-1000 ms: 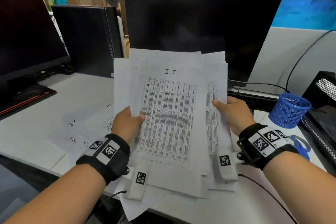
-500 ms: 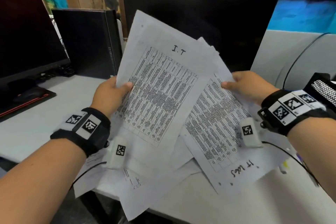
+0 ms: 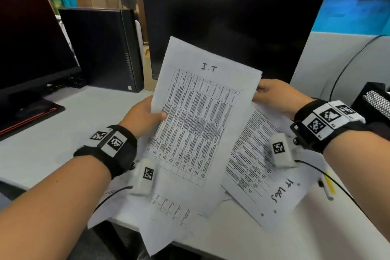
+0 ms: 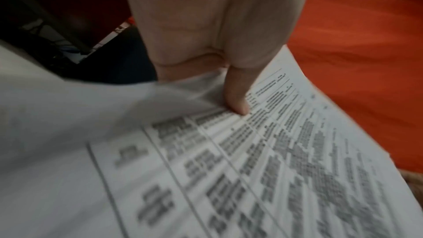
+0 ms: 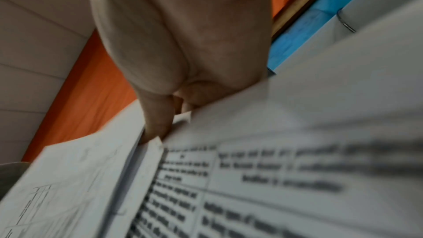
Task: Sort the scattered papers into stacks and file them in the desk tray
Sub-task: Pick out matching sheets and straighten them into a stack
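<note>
My left hand (image 3: 145,116) pinches the left edge of a printed sheet headed "I.T" (image 3: 198,129), held tilted above the desk; the thumb (image 4: 237,93) presses on the sheet's (image 4: 251,169) printed table. My right hand (image 3: 272,95) grips a second bundle of sheets, the top one marked "IT labs" (image 3: 261,167) and turned upside down, partly tucked under the "I.T" sheet. In the right wrist view the thumb (image 5: 155,126) lies between layers of paper (image 5: 274,169). More sheets (image 3: 168,213) lie loose below, overhanging the desk's front edge. A black mesh desk tray (image 3: 375,103) shows at the right edge.
A large dark monitor (image 3: 228,34) stands right behind the papers, another monitor (image 3: 29,44) at left and a black computer case (image 3: 99,48) between them. A pen and a yellow pencil (image 3: 327,183) lie on the white desk (image 3: 52,133) at right. A cable (image 3: 350,63) runs down the back wall.
The single pile held in both hands has been split: the left hand took the "I.T" sheet up and left, the right hand swung the "IT labs" bundle out to the right and lower.
</note>
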Available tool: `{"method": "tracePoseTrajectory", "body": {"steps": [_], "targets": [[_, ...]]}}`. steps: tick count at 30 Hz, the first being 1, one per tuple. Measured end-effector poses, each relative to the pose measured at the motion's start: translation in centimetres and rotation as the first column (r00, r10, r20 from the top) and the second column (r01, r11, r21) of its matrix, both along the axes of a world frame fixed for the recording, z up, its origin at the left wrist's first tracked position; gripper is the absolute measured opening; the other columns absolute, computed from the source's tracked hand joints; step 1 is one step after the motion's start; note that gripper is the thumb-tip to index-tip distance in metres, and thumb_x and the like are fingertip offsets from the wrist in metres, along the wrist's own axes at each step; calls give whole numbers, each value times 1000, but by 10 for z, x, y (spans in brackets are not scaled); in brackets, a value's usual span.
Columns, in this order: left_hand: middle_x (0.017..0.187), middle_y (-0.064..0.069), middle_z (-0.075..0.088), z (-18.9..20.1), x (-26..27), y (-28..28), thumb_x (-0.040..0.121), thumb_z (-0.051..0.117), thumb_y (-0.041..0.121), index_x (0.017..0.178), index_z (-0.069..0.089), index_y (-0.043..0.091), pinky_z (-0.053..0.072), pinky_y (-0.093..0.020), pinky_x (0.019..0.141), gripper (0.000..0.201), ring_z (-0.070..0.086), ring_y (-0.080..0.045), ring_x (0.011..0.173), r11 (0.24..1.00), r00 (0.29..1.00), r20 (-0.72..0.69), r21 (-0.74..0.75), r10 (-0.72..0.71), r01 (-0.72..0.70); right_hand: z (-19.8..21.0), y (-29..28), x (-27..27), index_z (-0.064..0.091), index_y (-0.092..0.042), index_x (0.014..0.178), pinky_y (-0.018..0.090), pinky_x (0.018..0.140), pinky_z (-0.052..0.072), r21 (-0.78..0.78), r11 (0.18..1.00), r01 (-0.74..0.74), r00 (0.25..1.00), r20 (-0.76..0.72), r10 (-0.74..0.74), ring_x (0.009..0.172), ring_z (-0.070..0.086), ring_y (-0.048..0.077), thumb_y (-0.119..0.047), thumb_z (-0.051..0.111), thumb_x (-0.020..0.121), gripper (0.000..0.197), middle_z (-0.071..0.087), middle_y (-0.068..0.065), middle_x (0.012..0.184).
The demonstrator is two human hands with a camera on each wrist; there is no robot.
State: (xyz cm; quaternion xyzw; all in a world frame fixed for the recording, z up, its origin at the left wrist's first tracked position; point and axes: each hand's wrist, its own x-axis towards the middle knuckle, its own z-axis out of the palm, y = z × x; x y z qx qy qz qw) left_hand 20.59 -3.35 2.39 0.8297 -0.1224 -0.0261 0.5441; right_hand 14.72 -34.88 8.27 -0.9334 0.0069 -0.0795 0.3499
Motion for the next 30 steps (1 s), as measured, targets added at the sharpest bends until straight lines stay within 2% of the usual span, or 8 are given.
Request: {"method": "tracePoseTrajectory", "body": {"steps": [5,8,14,18,20,24,27,30], "targets": [[103,5,68,-5,1,6,93,56,9,113,62,23,49,-36,90,25,64,-19,101,983,988,-31,-98,151,-153,-18,-19,-7,62,-33,96,25,79,44,-104,994,23,969,-244,-48,94,62,9,-33,74,81,19,65,-15,96],[106,3,68,-7,2,11,93,57,11,116,62,22,47,-41,96,26,63,-20,103,980,983,-30,-71,183,-184,-29,-29,-10,67,-34,106,32,91,46,-194,978,75,956,-265,-126,97,64,14,-31,76,78,29,69,-11,103],[118,-2,65,-21,1,18,93,57,12,121,61,19,44,-40,99,30,59,-22,109,971,969,-62,-23,238,-240,-46,-55,-8,76,-21,92,47,98,48,209,943,257,938,-289,-192,94,70,28,-21,74,80,12,76,3,93],[111,0,62,-36,4,26,95,55,12,123,58,16,43,-25,82,28,57,-16,93,961,956,-105,-23,273,-277,-65,-64,-10,60,2,121,52,102,42,535,716,449,870,-445,-213,112,60,39,-1,57,90,32,64,22,118],[102,4,61,-41,2,27,95,54,11,121,56,20,42,-22,76,27,56,-13,87,957,951,-152,-61,271,-283,-79,-53,-9,52,7,129,54,103,39,557,680,477,853,-480,-205,119,54,41,3,50,93,35,59,24,123],[122,-1,62,-50,4,27,91,59,10,125,56,21,39,-41,103,36,56,-23,113,954,947,-225,-143,228,-263,-100,-27,-1,56,3,123,52,102,44,465,757,458,839,-508,-196,108,61,36,0,55,92,31,66,19,112],[122,1,61,-52,6,28,92,59,8,132,52,19,37,-33,98,42,54,-19,112,941,942,-271,-219,197,-260,-107,-16,4,53,5,126,47,96,49,498,763,412,879,-437,-190,92,60,29,3,55,89,37,63,12,96],[119,2,60,-53,5,27,94,55,5,133,50,18,39,-29,91,41,57,-14,103,918,936,-308,-296,169,-263,-108,5,1,55,2,121,47,92,49,575,719,391,892,-428,-144,91,59,30,4,54,89,32,61,14,97]]}}
